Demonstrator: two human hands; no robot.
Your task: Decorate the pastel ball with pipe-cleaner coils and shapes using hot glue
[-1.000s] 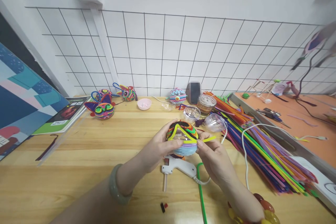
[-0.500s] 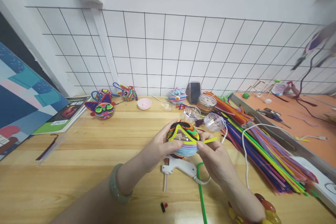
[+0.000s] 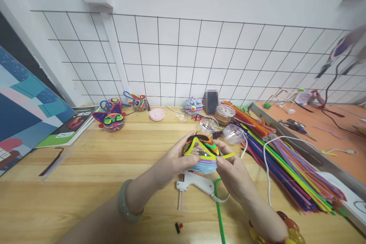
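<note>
I hold a round ball wrapped in coloured pipe cleaners [image 3: 202, 154] above the wooden table [image 3: 94, 171]. My left hand [image 3: 171, 163] grips its left side, thumb on the front. My right hand [image 3: 232, 171] grips its right side and pinches the loose end of a yellow pipe cleaner [image 3: 227, 156] that outlines a triangle on the ball. A white glue gun [image 3: 196, 183] lies on the table right under my hands, and a green pipe cleaner [image 3: 219, 209] runs toward me beside it.
A big heap of coloured pipe cleaners [image 3: 286, 160] lies at the right with a white cable [image 3: 267, 167] across it. Clear plastic half-spheres [image 3: 233, 133], a glass jar [image 3: 224, 113], a pink bowl [image 3: 157, 114] and finished wrapped figures [image 3: 113, 119] stand behind. Books [image 3: 67, 126] lie at left.
The ball and both hands have shifted slightly. My right fingers have slid closer in along the yellow pipe cleaner toward the ball.
</note>
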